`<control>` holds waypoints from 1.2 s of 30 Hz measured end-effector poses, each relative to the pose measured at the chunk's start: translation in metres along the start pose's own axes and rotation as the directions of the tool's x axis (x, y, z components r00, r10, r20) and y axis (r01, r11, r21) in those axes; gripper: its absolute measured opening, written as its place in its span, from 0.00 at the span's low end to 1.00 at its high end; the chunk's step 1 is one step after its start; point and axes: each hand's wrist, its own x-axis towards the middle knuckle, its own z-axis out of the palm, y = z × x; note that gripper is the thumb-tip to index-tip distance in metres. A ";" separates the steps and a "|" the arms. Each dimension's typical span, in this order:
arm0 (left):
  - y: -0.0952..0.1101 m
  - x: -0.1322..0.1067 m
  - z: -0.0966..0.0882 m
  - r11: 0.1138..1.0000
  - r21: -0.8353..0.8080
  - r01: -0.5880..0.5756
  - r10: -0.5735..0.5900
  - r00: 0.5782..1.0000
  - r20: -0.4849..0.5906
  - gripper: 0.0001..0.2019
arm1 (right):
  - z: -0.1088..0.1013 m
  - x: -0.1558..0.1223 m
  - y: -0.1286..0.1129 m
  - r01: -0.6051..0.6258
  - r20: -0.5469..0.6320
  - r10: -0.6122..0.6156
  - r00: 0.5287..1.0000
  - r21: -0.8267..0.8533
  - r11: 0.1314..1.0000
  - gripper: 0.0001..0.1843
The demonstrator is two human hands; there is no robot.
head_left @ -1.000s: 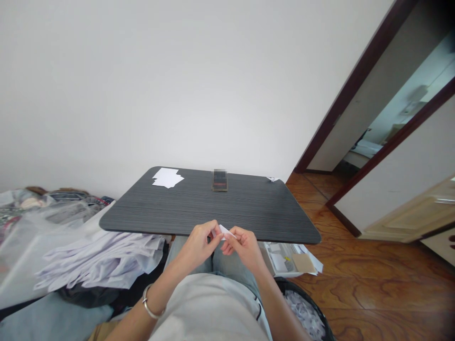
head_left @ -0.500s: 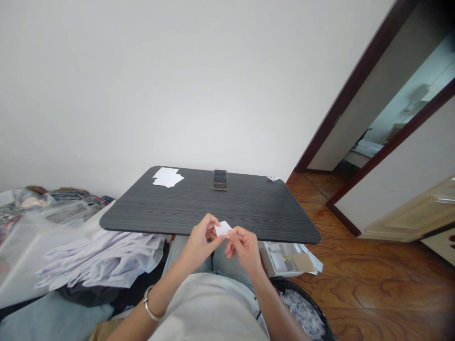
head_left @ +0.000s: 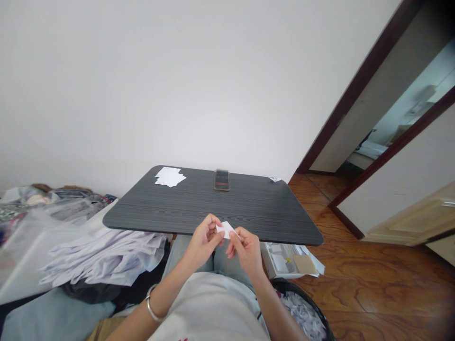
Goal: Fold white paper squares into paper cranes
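White paper slip (head_left: 226, 229), light and floppy, creases easily; left hand (head_left: 203, 241) and right hand (head_left: 246, 246) pinch its opposite edges.

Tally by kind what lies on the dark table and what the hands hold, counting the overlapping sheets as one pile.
Phone on the table: 1
Pile of white sheets, far left corner: 1
Small white scrap, far right corner: 1
Folded white paper, pinched between left hand and right hand: 1
Total: 4
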 end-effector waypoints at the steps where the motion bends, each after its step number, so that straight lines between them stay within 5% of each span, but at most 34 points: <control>1: 0.000 0.000 0.000 1.000 0.002 0.001 -0.001 1.000 -0.003 0.10 | 0.000 0.000 0.000 -0.002 -0.001 0.002 1.000 -0.001 1.000 0.19; 8: -0.003 0.001 0.001 1.000 -0.014 0.010 -0.011 1.000 -0.022 0.14 | 0.001 0.000 0.001 0.000 0.004 0.000 1.000 0.023 1.000 0.19; 36: -0.004 0.006 -0.022 0.978 -0.045 0.203 -0.187 0.951 0.245 0.23 | -0.007 0.006 0.005 -0.073 0.069 0.070 0.995 0.042 0.996 0.19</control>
